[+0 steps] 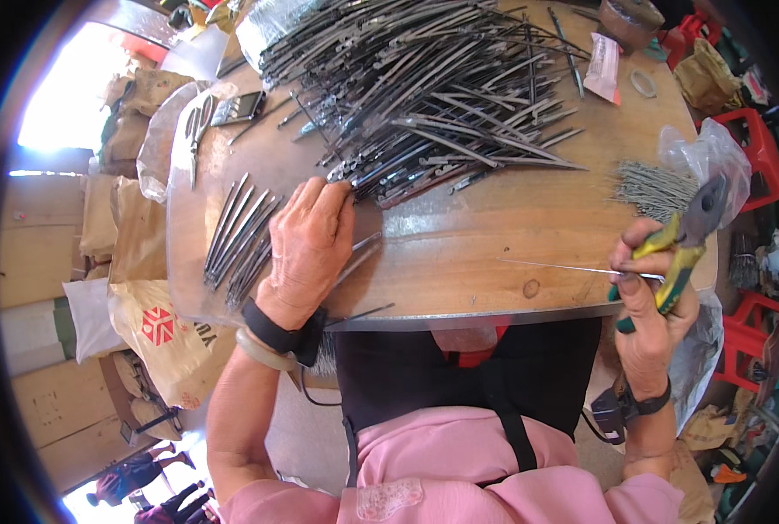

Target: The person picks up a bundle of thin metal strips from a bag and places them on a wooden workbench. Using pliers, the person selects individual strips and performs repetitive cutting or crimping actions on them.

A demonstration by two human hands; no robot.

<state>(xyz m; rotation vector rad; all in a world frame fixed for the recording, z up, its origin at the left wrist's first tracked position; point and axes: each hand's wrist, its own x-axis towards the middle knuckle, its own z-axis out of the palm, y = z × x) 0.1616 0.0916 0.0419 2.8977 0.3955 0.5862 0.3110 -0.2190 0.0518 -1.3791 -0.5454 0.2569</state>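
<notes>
A large heap of thin black and grey strips with small heads at their ends covers the far middle of the table. My left hand is at the heap's near-left edge, fingers closed on strip ends; how many it grips is hidden. My right hand is closed around pliers with yellow and green handles, jaws pointing away from me. Between its thumb and fingers it also pinches a thin metal wire, stretching left over the bare wood. A smaller bunch of strips lies left of my left hand.
A pile of short grey wires lies at the right beside a clear plastic bag. Scissors rest at the left. A roll of tape and a pink-and-white packet are at the far right. Red stools stand right of the table.
</notes>
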